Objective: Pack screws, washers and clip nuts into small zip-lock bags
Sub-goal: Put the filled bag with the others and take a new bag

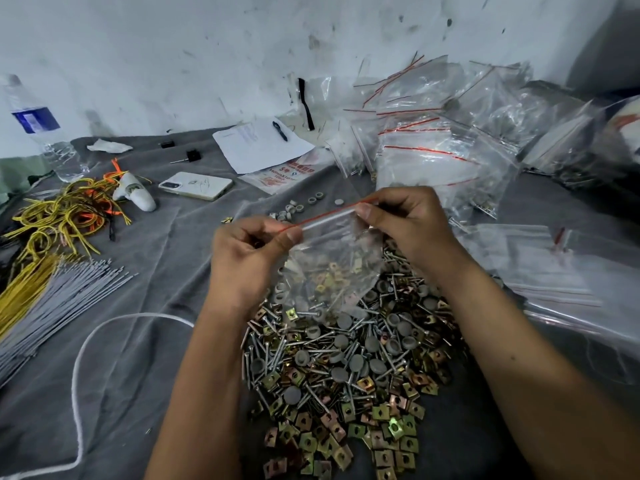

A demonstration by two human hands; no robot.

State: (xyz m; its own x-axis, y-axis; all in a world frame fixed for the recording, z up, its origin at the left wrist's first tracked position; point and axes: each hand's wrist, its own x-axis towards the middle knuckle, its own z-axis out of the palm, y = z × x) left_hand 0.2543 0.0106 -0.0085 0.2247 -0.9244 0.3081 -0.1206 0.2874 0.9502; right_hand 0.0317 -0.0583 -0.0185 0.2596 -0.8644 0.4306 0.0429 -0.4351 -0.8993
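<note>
Clear plastic zip-lock bag (332,258) with a red strip; gold and copper-toned metal clip nuts (349,441); silver steel screws (277,355); grey round washers (341,374); grey cloth (145,271); yellow and orange cords (65,216).

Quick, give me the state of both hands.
Left hand: pinching the zip-lock bag at its seal's left end.
Right hand: pinching the right end.

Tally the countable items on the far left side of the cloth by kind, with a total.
Water bottle: 1
Phone: 1
Paper sheet: 1
Pen: 1
Crumpled tissue: 1
Total: 5
</note>
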